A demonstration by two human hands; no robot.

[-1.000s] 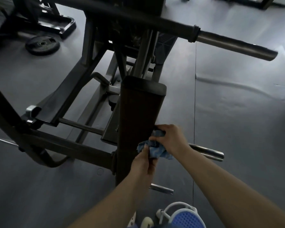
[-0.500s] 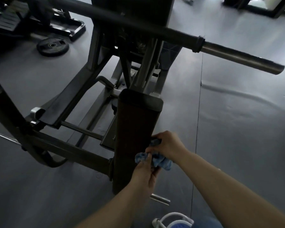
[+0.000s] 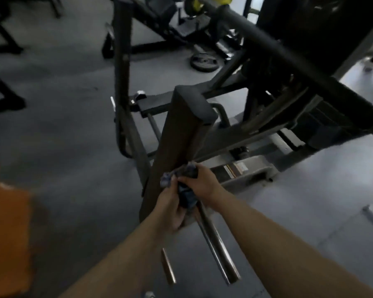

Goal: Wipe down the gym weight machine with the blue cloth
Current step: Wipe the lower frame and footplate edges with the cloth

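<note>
Hands (image 3: 187, 196) half hiding blurred cloth (image 3: 186, 195)

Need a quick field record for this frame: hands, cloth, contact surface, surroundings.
left hand: grips the blue cloth from below
right hand: grips the blue cloth from above
blue cloth: bunched between both hands, against the lower right edge of the pad
pad: long, dark, tilted, part of the weight machine
chrome bar: runs below the hands toward the camera
weight plate: flat on the floor behind the machine
image quality: dim, motion-blurred
</note>
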